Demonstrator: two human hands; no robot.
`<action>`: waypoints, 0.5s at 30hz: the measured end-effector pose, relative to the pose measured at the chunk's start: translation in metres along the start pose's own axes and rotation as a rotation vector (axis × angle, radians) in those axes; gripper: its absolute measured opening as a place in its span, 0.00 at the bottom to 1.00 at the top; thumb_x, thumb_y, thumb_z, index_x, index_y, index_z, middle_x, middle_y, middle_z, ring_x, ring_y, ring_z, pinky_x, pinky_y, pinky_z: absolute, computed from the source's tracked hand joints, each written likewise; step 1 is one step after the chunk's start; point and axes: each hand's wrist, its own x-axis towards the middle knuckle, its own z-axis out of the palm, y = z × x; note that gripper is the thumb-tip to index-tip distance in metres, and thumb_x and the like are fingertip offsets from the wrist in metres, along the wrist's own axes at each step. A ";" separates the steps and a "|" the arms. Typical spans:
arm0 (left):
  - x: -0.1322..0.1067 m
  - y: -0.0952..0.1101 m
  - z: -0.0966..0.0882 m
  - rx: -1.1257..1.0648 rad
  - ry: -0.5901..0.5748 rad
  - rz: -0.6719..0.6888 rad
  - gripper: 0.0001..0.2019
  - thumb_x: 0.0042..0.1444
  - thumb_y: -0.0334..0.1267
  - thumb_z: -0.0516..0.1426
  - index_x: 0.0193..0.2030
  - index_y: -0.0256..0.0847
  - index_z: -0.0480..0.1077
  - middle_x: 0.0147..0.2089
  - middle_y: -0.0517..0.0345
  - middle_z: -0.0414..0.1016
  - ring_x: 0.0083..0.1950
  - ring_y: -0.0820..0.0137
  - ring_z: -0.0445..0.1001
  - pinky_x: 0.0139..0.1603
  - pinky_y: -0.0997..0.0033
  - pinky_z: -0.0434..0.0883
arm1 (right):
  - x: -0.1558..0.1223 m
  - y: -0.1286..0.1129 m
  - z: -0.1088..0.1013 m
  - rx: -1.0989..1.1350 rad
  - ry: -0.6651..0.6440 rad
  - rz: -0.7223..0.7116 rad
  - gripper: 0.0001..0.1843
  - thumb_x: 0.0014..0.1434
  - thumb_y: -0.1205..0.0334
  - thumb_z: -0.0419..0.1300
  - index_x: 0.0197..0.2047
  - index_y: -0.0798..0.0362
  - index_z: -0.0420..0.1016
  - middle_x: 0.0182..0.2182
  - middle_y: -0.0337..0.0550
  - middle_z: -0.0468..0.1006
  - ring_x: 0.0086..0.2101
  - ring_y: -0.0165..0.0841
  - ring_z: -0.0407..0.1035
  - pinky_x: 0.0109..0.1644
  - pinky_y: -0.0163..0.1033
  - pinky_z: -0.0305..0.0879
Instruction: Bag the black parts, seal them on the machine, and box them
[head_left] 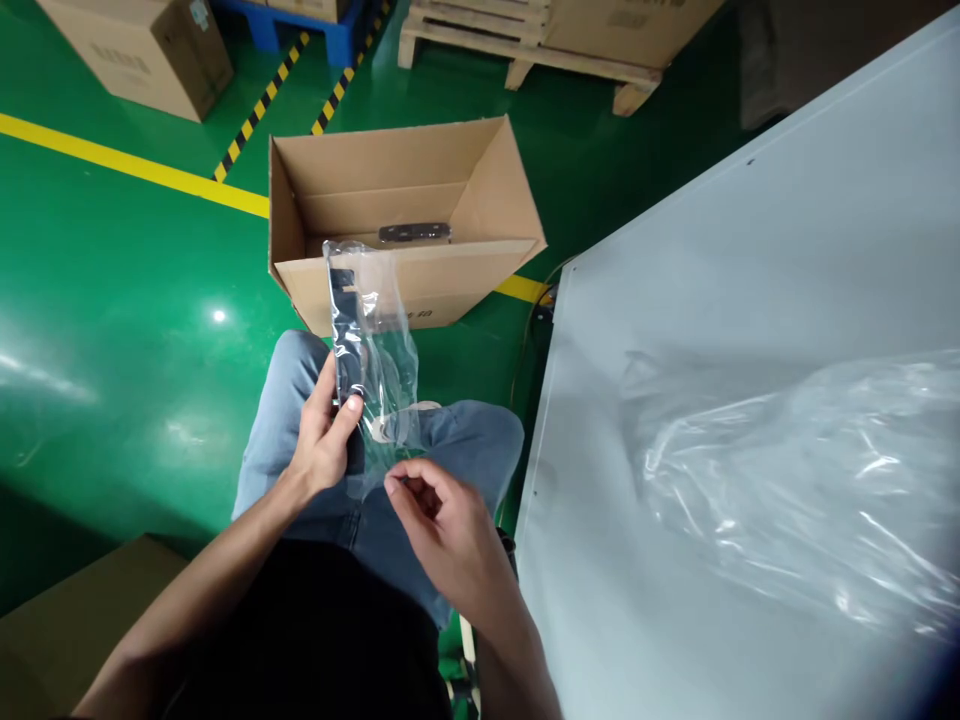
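Observation:
My left hand (324, 440) is closed around a long, flat black part (346, 325) inside a clear plastic bag (391, 345). The part stands nearly upright over my lap, along the bag's left side; what kind of part it is, I cannot tell. With thumb and forefinger together, my right hand (442, 520) pinches the bag's lower right edge. Just beyond the bag, an open cardboard box (465, 265) stands on the floor. Low inside it lies another dark item (415, 233) with a shiny, wrapped look, partly hidden by the front wall.
To the right is a pale grey tabletop (622, 300) with a heap of clear plastic bags (795, 480). A closed carton (150, 60), a blue pallet (300, 28) and a wooden pallet (517, 45) with a carton are at the back. Another cardboard surface (82, 620) is at lower left.

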 end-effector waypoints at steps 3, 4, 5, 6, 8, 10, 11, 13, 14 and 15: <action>0.003 -0.003 0.004 0.010 0.002 0.006 0.33 0.66 0.59 0.61 0.74 0.52 0.66 0.75 0.54 0.68 0.76 0.53 0.65 0.81 0.50 0.57 | -0.007 0.002 0.006 -0.108 0.085 -0.159 0.08 0.72 0.58 0.58 0.40 0.49 0.75 0.33 0.40 0.80 0.33 0.33 0.75 0.39 0.37 0.71; 0.004 -0.003 0.006 0.012 0.012 0.006 0.32 0.67 0.59 0.61 0.74 0.52 0.65 0.75 0.54 0.68 0.77 0.53 0.64 0.81 0.50 0.57 | -0.008 0.003 0.008 -0.150 0.124 -0.231 0.07 0.72 0.59 0.57 0.41 0.49 0.75 0.38 0.43 0.80 0.39 0.35 0.77 0.43 0.38 0.73; 0.005 -0.004 0.008 0.015 0.023 0.003 0.32 0.67 0.59 0.60 0.74 0.52 0.65 0.75 0.54 0.68 0.76 0.54 0.65 0.81 0.50 0.58 | -0.008 0.004 0.009 -0.180 0.151 -0.300 0.06 0.72 0.61 0.57 0.42 0.48 0.74 0.42 0.45 0.80 0.44 0.36 0.77 0.48 0.40 0.73; 0.005 -0.004 0.010 0.022 0.030 -0.002 0.32 0.67 0.59 0.60 0.74 0.52 0.65 0.75 0.55 0.68 0.76 0.54 0.65 0.80 0.51 0.59 | -0.007 0.006 0.010 -0.202 0.163 -0.357 0.05 0.72 0.63 0.56 0.43 0.48 0.73 0.45 0.46 0.80 0.48 0.37 0.77 0.52 0.41 0.73; 0.003 -0.003 0.013 0.041 0.048 -0.024 0.33 0.66 0.59 0.60 0.74 0.50 0.65 0.73 0.54 0.70 0.75 0.54 0.67 0.79 0.53 0.61 | -0.009 0.008 0.011 -0.245 0.171 -0.417 0.05 0.73 0.66 0.55 0.46 0.48 0.71 0.45 0.46 0.81 0.48 0.37 0.77 0.55 0.42 0.73; -0.004 0.000 0.014 0.068 0.072 -0.070 0.34 0.65 0.60 0.61 0.73 0.48 0.66 0.71 0.53 0.72 0.74 0.54 0.67 0.79 0.54 0.61 | -0.017 0.011 0.015 -0.335 0.211 -0.427 0.06 0.74 0.66 0.53 0.46 0.48 0.70 0.40 0.44 0.80 0.43 0.36 0.76 0.50 0.41 0.73; -0.009 0.001 0.013 0.081 0.078 -0.105 0.35 0.64 0.61 0.62 0.73 0.48 0.66 0.70 0.52 0.73 0.74 0.53 0.67 0.79 0.53 0.61 | -0.023 0.012 0.020 -0.400 0.254 -0.431 0.07 0.74 0.66 0.52 0.45 0.48 0.69 0.38 0.43 0.80 0.41 0.37 0.76 0.49 0.41 0.73; -0.019 -0.002 0.008 0.141 0.114 -0.175 0.40 0.60 0.63 0.63 0.74 0.45 0.64 0.71 0.48 0.71 0.73 0.48 0.67 0.79 0.47 0.59 | -0.033 0.018 0.039 -0.544 0.314 -0.462 0.06 0.73 0.66 0.52 0.44 0.49 0.69 0.39 0.45 0.80 0.43 0.38 0.76 0.50 0.43 0.73; -0.020 -0.006 0.006 0.165 0.115 -0.195 0.43 0.59 0.65 0.63 0.75 0.44 0.63 0.71 0.46 0.71 0.73 0.46 0.67 0.80 0.43 0.58 | -0.035 0.023 0.051 -0.595 0.347 -0.475 0.04 0.71 0.65 0.54 0.44 0.49 0.69 0.39 0.44 0.81 0.42 0.38 0.76 0.50 0.43 0.73; -0.019 -0.011 0.005 0.188 0.123 -0.187 0.45 0.58 0.67 0.63 0.75 0.44 0.62 0.71 0.46 0.71 0.72 0.45 0.67 0.80 0.42 0.57 | -0.033 0.029 0.063 -0.636 0.382 -0.434 0.03 0.68 0.62 0.58 0.46 0.49 0.69 0.40 0.44 0.81 0.42 0.38 0.77 0.48 0.42 0.73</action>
